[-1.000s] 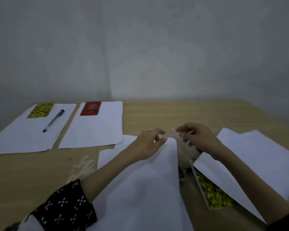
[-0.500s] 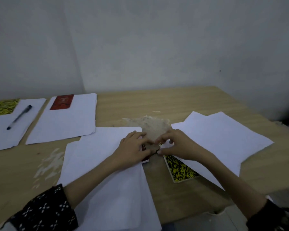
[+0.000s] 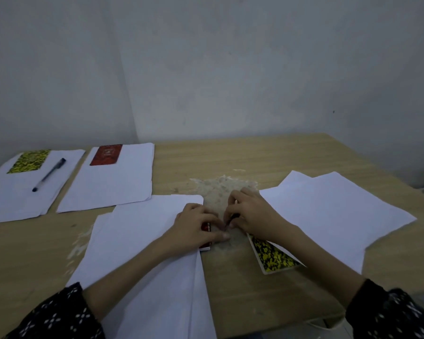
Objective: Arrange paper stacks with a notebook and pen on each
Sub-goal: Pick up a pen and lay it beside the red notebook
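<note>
Pen (image 3: 233,218) in right hand (image 3: 251,214)

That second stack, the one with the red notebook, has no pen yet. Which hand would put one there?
Probably the right hand: it pinches a thin dark pen-like thing. The left hand rests on a red notebook nearby. The far stack lies across the table, leftward.

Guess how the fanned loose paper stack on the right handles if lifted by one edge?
Likely floppy: the loose paper stack is thin sheets, already fanned out of line. Sheets probably slide apart, so a one-edge lift may shed some. It overlaps the yellow-black notebook, which could shift with it.
</note>
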